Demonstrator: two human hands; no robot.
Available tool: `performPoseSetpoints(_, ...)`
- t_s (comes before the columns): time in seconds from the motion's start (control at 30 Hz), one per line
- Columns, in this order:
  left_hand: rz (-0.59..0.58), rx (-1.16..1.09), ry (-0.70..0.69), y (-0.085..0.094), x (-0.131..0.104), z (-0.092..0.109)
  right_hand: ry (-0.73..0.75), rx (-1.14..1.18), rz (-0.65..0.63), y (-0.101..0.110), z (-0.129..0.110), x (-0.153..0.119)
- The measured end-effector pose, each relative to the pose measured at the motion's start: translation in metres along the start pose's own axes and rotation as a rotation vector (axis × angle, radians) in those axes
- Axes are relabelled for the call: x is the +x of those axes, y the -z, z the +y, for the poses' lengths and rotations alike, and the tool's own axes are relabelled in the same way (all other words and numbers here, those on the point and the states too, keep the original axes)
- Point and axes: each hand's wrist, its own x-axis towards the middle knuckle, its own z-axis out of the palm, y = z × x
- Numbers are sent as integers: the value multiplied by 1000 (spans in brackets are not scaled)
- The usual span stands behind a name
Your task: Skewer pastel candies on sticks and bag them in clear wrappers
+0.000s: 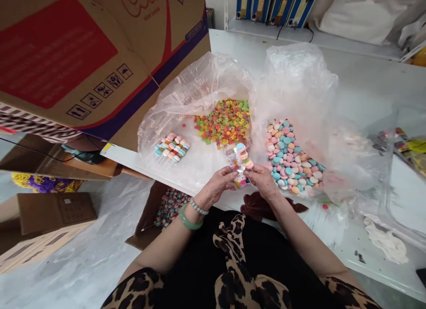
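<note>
Over white table [362,85], pinch clear printed plastic wrapper [230,156] & round pink-blue-green candy stack [244,154] betw. L hand [218,182] & R hand [262,179], nearly closed; prob. bagging; next, needs soft push in.

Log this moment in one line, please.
left hand: holding clear printed plastic packet | right hand: holding stacked pastel candies | nearby: multicoloured ring-shaped candies

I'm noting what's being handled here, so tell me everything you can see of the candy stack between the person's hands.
The candy stack is a short row of small, rounded, matte-looking pieces in pale blue, pink and green, blue at the far end. It is held slightly aslant over the table, its near end at the fingertips of the right hand. A clear printed wrapper, at the left hand, lies against its left side; whether it encloses the stack is unclear.
</note>
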Motion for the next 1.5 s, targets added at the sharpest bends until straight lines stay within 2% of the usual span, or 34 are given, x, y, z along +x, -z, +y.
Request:
performPoseSetpoints(0.07,61,-76,-32,-3,9,4,40,-76,-33,-8,-2,0)
performPoseSetpoints(0.17,144,-198,-84,-9,17,3,47,-90,27,-15,-1,1)
performPoseSetpoints(0.37,137,-328,-65,-21,21,-8,12,51,44,-23,8,4)
performPoseSetpoints(0.43,104,-326,-30,-17,23,-10,-13,-41,154,-18,10,10)
performPoseSetpoints(0.53,138,-287,52,-3,24,-8,-77,-435,357,-4,11,22)
performPoseSetpoints(0.63,195,-256,138,14,19,1,-114,-767,418,10,9,30)
performPoseSetpoints(0.7,181,-233,184,20,13,8,-68,-777,460,15,8,29)
performPoseSetpoints(0.8,161,-187,206,22,5,15,76,-578,536,13,8,21)
performPoseSetpoints(0.87,174,-156,172,18,4,14,87,-345,476,5,7,12)
performPoseSetpoints(0.97,226,-149,47,9,7,7,-59,15,197,-16,1,0)
performPoseSetpoints(1.03,259,-164,-42,4,10,2,-102,141,65,-32,-3,-5)
performPoseSetpoints(1.07,280,-169,-82,2,11,0,-116,167,39,-39,-5,-6)
performPoseSetpoints(1.13,318,-183,-146,1,11,-1,-125,165,34,-49,-9,-5)
performPoseSetpoints(1.2,306,-218,-177,3,10,2,-95,141,31,-55,-10,-1)
performPoseSetpoints(1.3,243,-289,-146,7,8,7,-89,142,10,-58,-11,6)
performPoseSetpoints(1.5,282,-249,-79,15,8,13,-231,102,46,-59,-9,10)
